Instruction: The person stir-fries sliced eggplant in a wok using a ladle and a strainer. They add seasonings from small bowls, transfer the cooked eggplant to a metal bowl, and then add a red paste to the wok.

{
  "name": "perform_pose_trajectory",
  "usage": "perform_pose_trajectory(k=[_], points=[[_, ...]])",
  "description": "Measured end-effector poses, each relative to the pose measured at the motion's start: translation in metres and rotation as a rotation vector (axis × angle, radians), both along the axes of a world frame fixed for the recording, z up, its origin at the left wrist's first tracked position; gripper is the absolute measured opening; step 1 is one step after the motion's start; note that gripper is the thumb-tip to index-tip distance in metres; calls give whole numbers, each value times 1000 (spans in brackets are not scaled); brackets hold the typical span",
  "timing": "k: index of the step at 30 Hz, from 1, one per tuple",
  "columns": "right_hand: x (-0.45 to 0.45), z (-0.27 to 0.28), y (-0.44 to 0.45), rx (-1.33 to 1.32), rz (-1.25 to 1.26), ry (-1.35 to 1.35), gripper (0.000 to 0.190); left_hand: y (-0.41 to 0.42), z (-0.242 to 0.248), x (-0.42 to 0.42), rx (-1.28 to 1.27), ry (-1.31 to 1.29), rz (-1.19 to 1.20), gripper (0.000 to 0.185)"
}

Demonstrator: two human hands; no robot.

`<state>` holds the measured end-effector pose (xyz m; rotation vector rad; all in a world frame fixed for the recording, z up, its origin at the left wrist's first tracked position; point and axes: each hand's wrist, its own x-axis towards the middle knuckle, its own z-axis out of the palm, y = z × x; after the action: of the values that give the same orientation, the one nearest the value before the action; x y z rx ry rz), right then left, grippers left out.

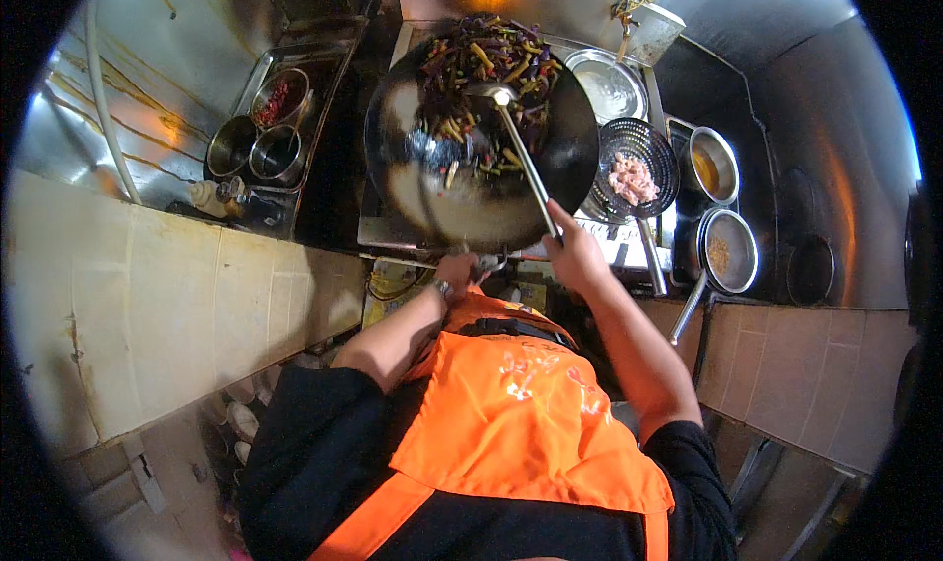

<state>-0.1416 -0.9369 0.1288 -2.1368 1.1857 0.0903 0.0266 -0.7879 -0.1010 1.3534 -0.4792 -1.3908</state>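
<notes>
A large wok (471, 222) is in front of me, its near rim close to my apron. My left hand (458, 271) grips the wok's handle (490, 268) at that rim. In my right hand (578, 255) is the handle of a long steel ladle (527, 159), its bowl over the wok. Strips of purple-skinned eggplant (479, 52), with red and green bits among them, are heaped toward the wok's far side. A few loose pieces lie lower on the bare metal. The ladle's head hides part of the food.
Right of the wok, a perforated strainer (648, 133) holds pale raw meat pieces (632, 180), above a steel basin (608, 82) of liquid. Farther right stand a bowl of yellowish liquid (711, 167) and stacked strainers (740, 248). At left, a tray (324, 119) carries several pots, one with red chillies (276, 104).
</notes>
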Motion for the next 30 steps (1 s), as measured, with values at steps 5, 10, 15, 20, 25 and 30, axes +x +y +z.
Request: perform_pose_trajectory(k=[5, 10, 15, 20, 25, 30], points=[[0, -25, 9, 1518, -692, -957, 36, -8, 66, 15, 9, 153, 319, 11], [26, -41, -9, 1869, -643, -1045, 32, -37, 112, 38, 166, 590, 410, 10], [3, -29, -6, 1559, -714, -734, 15, -14, 101, 17, 289, 280, 451, 10], [-28, -35, 9, 1418, -473, -681, 26, 26, 117, 32, 172, 482, 333, 5], [-68, -55, 38, 1353, -294, -529, 17, 76, 161, 27, 403, 391, 355, 22], [-95, -67, 67, 1458, -353, -603, 22, 86, 202, 26, 473, 388, 138, 27]])
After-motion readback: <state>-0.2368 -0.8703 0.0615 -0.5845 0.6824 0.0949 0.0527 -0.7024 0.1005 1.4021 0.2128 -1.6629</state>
